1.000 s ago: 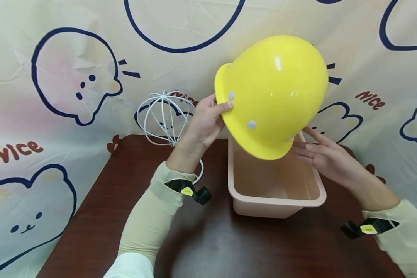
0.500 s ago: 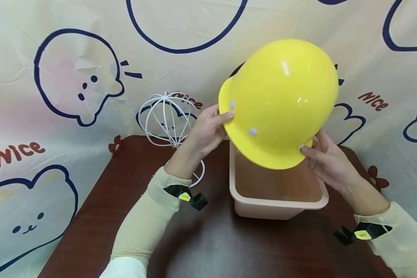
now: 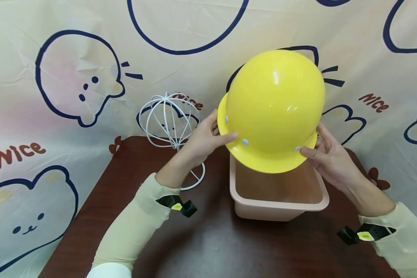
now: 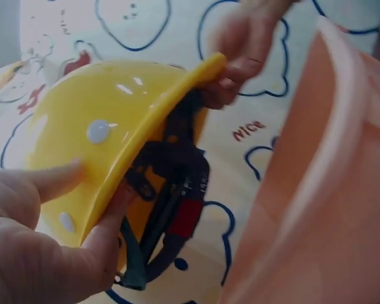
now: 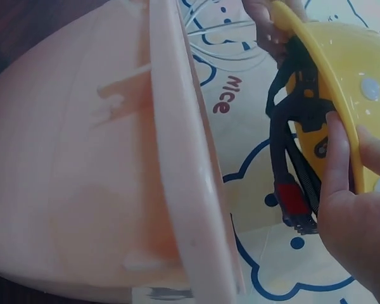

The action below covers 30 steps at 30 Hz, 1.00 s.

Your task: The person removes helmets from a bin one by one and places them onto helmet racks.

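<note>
A yellow hard hat [image 3: 276, 104] is held up over the back part of a pink plastic bin [image 3: 279, 202], its dome toward the head camera. My left hand [image 3: 208, 135] grips the brim at the left, thumb on the outer shell and fingers beneath. At the right end of the brim my right hand [image 3: 328, 158] pinches it, thumb on top near a grey rivet. Inside the shell, the left wrist view shows a dark suspension harness [image 4: 171, 171] with a red patch. The same harness [image 5: 297, 139] hangs below the brim in the right wrist view.
Left of the bin stands a white wire rack [image 3: 166, 119] with a domed cage top and ring base, partly behind my left forearm. The bin rests on a dark wooden table [image 3: 208, 239]. A cartoon-printed cloth [image 3: 180, 73] hangs behind the table.
My right hand, at first straight-fingered beside the brim, has taken hold of it. The hard hat has tilted more upright and come lower, my left hand moving down with it.
</note>
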### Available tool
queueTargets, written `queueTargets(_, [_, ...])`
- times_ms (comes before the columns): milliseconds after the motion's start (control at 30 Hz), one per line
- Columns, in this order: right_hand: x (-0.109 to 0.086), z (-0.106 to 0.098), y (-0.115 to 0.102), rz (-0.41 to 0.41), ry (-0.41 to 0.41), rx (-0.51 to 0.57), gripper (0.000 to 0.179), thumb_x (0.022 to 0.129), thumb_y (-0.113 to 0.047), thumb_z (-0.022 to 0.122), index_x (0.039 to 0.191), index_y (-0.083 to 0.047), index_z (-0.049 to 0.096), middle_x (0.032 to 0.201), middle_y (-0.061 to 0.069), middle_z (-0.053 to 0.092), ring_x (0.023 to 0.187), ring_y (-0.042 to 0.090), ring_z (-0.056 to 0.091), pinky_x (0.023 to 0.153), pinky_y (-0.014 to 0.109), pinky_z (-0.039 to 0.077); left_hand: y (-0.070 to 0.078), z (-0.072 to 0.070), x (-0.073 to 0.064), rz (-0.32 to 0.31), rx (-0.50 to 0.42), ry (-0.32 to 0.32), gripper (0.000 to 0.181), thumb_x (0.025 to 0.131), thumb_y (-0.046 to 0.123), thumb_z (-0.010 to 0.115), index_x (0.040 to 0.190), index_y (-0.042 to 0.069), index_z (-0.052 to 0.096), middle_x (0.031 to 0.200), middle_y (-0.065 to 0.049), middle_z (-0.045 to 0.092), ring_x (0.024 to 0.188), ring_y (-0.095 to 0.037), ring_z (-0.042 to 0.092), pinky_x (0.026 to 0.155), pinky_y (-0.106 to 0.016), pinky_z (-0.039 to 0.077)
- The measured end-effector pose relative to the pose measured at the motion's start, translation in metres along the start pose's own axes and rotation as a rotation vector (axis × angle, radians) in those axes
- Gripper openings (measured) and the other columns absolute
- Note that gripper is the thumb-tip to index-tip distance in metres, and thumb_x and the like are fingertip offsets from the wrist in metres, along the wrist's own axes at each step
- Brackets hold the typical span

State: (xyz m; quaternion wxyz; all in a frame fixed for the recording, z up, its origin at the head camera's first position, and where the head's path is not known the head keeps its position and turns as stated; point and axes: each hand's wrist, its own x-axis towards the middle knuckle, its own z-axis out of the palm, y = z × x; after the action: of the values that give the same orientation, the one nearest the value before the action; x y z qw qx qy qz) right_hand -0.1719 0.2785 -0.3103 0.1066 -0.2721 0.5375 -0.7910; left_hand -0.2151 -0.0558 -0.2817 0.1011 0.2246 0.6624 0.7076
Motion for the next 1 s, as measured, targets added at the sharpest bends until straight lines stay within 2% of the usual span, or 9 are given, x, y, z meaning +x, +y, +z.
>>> queueTargets(133, [0.000, 0.004, -0.003, 0.012, 0.009, -0.048, 0.088, 0.097, 0.025, 0.038, 0.165, -0.025, 0.012, 0.140, 0.013, 0.057, 0.121, 0.023, 0.065, 0.096, 0.036, 0.051, 0.000, -0.002, -0.008, 0.008, 0.100, -0.032, 0.105, 0.083, -0.006, 0.080, 0.164, 0.016, 0.016, 0.147, -0.012, 0.049, 0.120, -0.025, 0.064, 0.094, -0.034, 0.056])
queueTargets(233, [0.001, 0.009, -0.005, 0.023, 0.006, -0.080, 0.086, 0.098, 0.024, 0.038, 0.165, -0.024, 0.013, 0.139, 0.013, 0.057, 0.119, 0.022, 0.066, 0.096, 0.036, 0.051, 0.004, -0.002, -0.014, 0.018, 0.197, 0.003, 0.113, 0.081, -0.001, 0.084, 0.165, 0.018, 0.011, 0.149, -0.012, 0.048, 0.115, -0.024, 0.067, 0.090, -0.033, 0.058])
queueTargets(367, [0.006, 0.016, -0.011, 0.043, 0.010, -0.111, 0.085, 0.099, 0.021, 0.040, 0.165, -0.024, 0.013, 0.140, 0.013, 0.057, 0.118, 0.022, 0.067, 0.096, 0.034, 0.052, 0.014, -0.003, -0.020, 0.015, 0.242, 0.060, 0.112, 0.080, 0.003, 0.086, 0.165, 0.018, 0.015, 0.142, -0.012, 0.052, 0.105, -0.024, 0.071, 0.083, -0.035, 0.061])
queueTargets(567, [0.023, 0.030, -0.023, 0.049, -0.006, -0.151, 0.083, 0.100, 0.020, 0.042, 0.165, -0.024, 0.015, 0.140, 0.014, 0.057, 0.117, 0.022, 0.068, 0.094, 0.035, 0.054, 0.036, -0.012, -0.027, -0.017, 0.303, 0.111, 0.112, 0.080, 0.007, 0.088, 0.165, 0.022, 0.016, 0.137, -0.010, 0.051, 0.086, -0.027, 0.071, 0.072, -0.037, 0.062])
queueTargets(767, [0.044, 0.048, -0.035, 0.051, -0.004, -0.135, 0.081, 0.100, 0.017, 0.046, 0.164, -0.024, 0.018, 0.137, 0.015, 0.061, 0.112, 0.025, 0.070, 0.087, 0.037, 0.059, 0.063, -0.027, -0.032, -0.005, 0.337, 0.118, 0.111, 0.081, 0.007, 0.086, 0.164, 0.027, 0.016, 0.123, -0.015, 0.057, 0.084, -0.029, 0.064, 0.068, -0.032, 0.060])
queueTargets(933, [0.062, 0.065, -0.034, 0.085, 0.008, -0.109, 0.079, 0.101, 0.012, 0.050, 0.164, -0.023, 0.019, 0.137, 0.014, 0.062, 0.112, 0.026, 0.070, 0.088, 0.038, 0.059, 0.082, -0.044, -0.040, -0.029, 0.395, 0.147, 0.106, 0.083, 0.009, 0.085, 0.162, 0.036, 0.021, 0.116, -0.016, 0.059, 0.078, -0.028, 0.063, 0.065, -0.029, 0.058])
queueTargets(1000, [0.069, 0.072, -0.033, 0.090, 0.007, -0.126, 0.078, 0.101, 0.010, 0.052, 0.164, -0.022, 0.019, 0.137, 0.013, 0.062, 0.112, 0.026, 0.070, 0.089, 0.039, 0.058, 0.088, -0.052, -0.042, -0.015, 0.412, 0.148, 0.102, 0.083, 0.009, 0.085, 0.161, 0.039, 0.025, 0.112, -0.016, 0.062, 0.073, -0.029, 0.062, 0.062, -0.030, 0.057])
